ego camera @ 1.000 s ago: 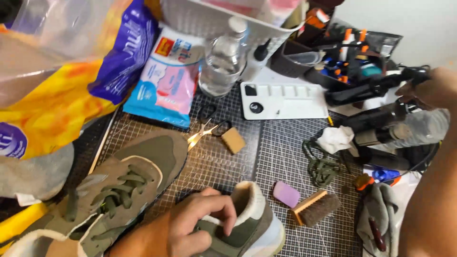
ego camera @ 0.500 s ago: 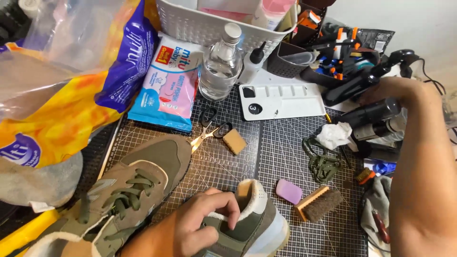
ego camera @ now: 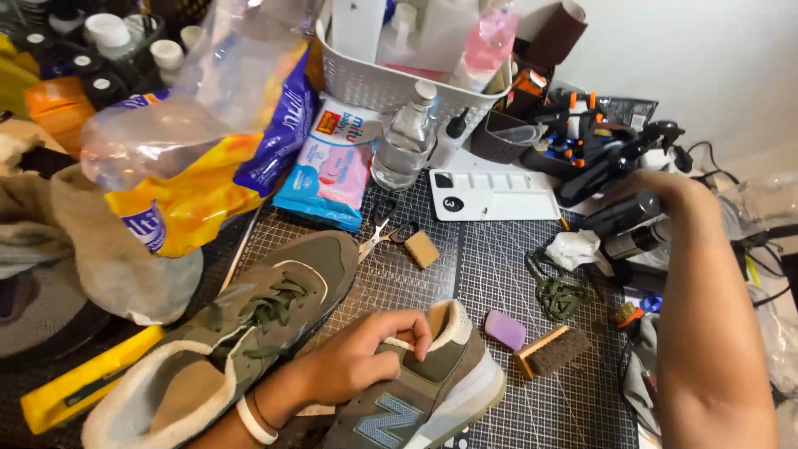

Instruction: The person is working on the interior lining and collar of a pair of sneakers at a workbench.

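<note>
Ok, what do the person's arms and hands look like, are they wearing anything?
Both arms are bare, with no sleeves or gloves in view. The left hand has a white band and a thin dark cord at the wrist. The right hand and its forearm show nothing worn.

so two shoes on the cutting mat: one shoe on the left, the other shoe right of it. eraser and brush sit further right, scissors behind, basket at the back.
</note>
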